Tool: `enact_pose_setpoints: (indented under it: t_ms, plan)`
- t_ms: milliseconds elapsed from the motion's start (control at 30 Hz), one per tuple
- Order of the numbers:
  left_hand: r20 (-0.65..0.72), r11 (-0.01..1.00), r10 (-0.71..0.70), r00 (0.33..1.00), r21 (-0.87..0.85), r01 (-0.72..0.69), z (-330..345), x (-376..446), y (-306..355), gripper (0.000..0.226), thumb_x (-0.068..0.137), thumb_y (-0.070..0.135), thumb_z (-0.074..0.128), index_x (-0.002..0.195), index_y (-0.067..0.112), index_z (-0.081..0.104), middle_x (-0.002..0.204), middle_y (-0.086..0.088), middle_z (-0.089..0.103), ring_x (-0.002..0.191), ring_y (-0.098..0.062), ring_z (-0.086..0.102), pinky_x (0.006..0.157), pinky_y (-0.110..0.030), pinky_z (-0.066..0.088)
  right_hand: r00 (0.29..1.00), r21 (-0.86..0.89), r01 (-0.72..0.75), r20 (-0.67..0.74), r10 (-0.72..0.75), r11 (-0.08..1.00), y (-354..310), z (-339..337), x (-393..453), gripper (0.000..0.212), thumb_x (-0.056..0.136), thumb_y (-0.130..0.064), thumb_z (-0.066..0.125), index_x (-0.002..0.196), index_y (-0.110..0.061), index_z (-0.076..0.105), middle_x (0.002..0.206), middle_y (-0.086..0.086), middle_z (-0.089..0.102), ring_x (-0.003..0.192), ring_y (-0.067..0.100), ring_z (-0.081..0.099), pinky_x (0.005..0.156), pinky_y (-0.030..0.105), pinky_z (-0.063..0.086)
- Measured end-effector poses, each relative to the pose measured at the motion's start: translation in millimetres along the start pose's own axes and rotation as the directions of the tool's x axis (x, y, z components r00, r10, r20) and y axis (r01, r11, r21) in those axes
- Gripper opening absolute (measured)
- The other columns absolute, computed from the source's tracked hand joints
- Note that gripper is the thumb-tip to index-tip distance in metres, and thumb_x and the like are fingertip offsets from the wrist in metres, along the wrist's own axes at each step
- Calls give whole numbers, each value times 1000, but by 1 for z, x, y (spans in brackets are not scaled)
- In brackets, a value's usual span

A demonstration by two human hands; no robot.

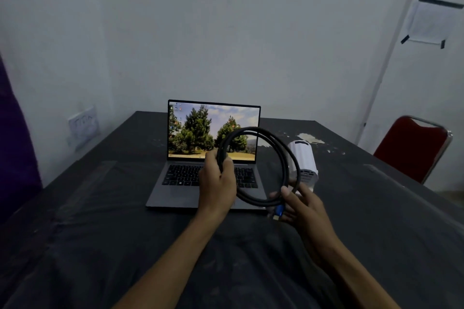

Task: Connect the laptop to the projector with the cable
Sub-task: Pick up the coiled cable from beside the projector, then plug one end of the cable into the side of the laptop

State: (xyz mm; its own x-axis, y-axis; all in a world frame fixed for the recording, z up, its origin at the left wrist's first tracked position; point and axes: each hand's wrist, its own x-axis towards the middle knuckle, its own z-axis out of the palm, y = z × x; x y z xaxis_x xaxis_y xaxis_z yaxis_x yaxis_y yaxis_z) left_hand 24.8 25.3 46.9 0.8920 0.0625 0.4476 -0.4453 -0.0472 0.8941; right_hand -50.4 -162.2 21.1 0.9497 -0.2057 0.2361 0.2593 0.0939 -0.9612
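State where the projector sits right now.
In the head view, the white projector stands on the dark table, just right of the open laptop, behind the coiled cable.

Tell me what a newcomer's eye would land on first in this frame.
First, the coiled black cable held up in mid-frame, the left hand gripping its left side and the right hand holding the lower part near a blue plug. Behind it, the open laptop glows with a picture of trees, the brightest thing on the dark table. A white projector stands just right of the laptop.
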Motion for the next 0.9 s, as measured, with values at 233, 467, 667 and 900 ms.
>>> enact_pose_setpoints:
  t_ms: [233, 467, 667, 900]
  plan:
    - [-154, 995, 86, 984, -40, -94, -20, 18, 14, 10, 105, 27, 49, 108, 21, 56, 75, 5, 52, 53, -1, 46, 46, -15, 38, 997, 137, 73, -17, -71, 988, -17, 57, 15, 15, 108, -20, 53, 119, -15, 62, 95, 12, 77, 67, 27, 72, 53, 33, 58]
    - [-36, 980, -197, 980, 22, 198, -93, 65, 0, 12, 100, 22, 65, 103, 11, 62, 94, -15, 72, 69, -21, 65, 49, -29, 52, 973, -84, 222, 86, -215, 971, -33, 113, 56, 12, 109, -18, 51, 114, -10, 57, 85, 4, 70, 56, 18, 58, 41, 28, 46]
    - [46, 946, -310, 949, -80, 313, -185, 81, -23, 31, 80, 16, 87, 104, 5, 71, 90, -20, 80, 59, -18, 71, 50, -30, 56, 976, -181, 170, 163, -141, 969, -6, 171, 84, 12, 110, -24, 49, 108, -20, 60, 79, 3, 68, 50, 11, 51, 43, 25, 42]
    - [-135, 877, -476, 869, -151, 457, -245, 91, -77, 17, 94, 2, 70, 101, -13, 71, 100, -33, 75, 58, -19, 63, 50, -27, 56, 972, -357, 166, 214, -93, 919, 36, 252, 129, 16, 105, -23, 58, 97, -31, 70, 78, -6, 71, 58, 6, 63, 49, 22, 48]
